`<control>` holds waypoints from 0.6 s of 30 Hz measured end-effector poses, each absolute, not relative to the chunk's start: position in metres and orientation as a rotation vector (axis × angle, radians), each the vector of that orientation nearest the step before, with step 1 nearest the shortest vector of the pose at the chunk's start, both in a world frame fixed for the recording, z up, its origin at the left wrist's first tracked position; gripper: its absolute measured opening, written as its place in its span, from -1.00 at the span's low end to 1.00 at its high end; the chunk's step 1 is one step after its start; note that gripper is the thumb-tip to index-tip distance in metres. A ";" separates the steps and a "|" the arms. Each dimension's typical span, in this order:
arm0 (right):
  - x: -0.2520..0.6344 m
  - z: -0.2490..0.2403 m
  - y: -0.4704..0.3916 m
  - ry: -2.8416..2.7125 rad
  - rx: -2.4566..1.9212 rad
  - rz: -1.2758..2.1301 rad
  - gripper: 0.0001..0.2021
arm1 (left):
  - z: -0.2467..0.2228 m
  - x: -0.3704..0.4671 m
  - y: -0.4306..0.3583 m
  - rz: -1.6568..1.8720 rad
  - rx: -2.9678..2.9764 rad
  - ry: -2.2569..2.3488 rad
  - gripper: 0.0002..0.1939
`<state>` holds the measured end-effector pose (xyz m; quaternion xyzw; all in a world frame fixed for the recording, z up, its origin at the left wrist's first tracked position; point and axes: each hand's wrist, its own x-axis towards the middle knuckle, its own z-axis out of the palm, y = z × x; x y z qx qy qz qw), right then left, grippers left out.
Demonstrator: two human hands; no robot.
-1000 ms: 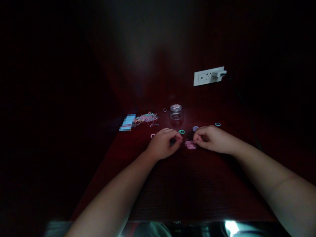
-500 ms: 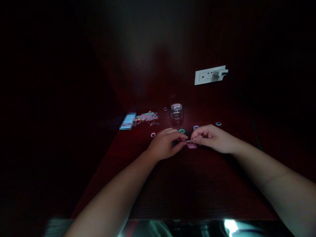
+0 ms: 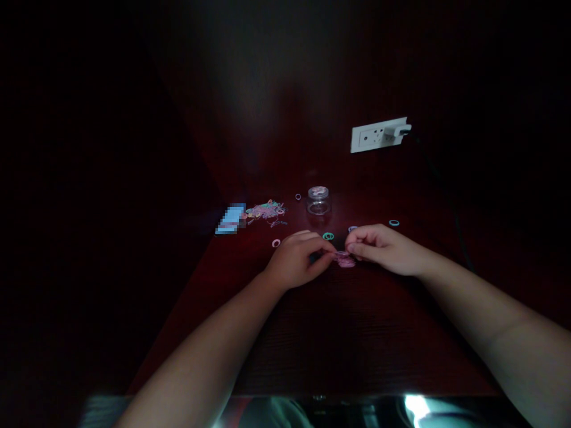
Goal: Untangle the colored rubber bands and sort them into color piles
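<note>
Small pink hair ties [image 3: 346, 261] lie in a little stack on the dark red table between my hands. My left hand [image 3: 297, 258] comes in from the left, thumb and forefinger pinched on a pink hair tie at the edge of this stack. On the other side, my right hand [image 3: 388, 249] has its fingers curled and thumb pressed to forefinger, touching the same pink tie or just beside it. Just beyond the fingers are green hair ties [image 3: 328, 236] and a purple hair tie [image 3: 352, 229], partly covered by my right hand.
A clear lidded jar [image 3: 318, 202] stands further back. Left of it lies a heap of mixed hair ties [image 3: 267, 210] beside a blurred blue phone-like rectangle [image 3: 231, 219]. Single ties, one pink [image 3: 276, 243] and one blue [image 3: 394, 223], lie apart. A socket [image 3: 379, 135] with a plug is on the wall.
My fingertips have drawn slightly apart, the left ones moving a little left. More of the pink stack shows between them. The other things stay put.
</note>
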<state>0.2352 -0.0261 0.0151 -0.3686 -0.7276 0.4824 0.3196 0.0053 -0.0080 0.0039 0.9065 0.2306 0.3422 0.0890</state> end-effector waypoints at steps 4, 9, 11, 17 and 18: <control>0.233 0.013 -0.028 -1.883 -0.931 1.240 -0.68 | 0.004 0.005 -0.008 1.024 2.699 0.711 -0.87; 0.231 0.008 -0.029 -1.856 -0.909 1.191 -0.72 | 0.004 0.006 -0.008 1.020 2.699 0.729 -0.88; 0.231 0.007 -0.029 -1.841 -0.908 1.193 -0.75 | 0.004 0.006 -0.008 1.013 2.698 0.725 -0.88; 0.231 0.010 -0.031 -1.831 -0.895 1.136 -0.78 | 0.004 0.006 -0.007 1.017 2.691 0.720 -0.90; 0.230 0.010 -0.031 -1.838 -0.891 1.133 -0.79 | 0.004 0.006 -0.007 1.017 2.693 0.719 -0.90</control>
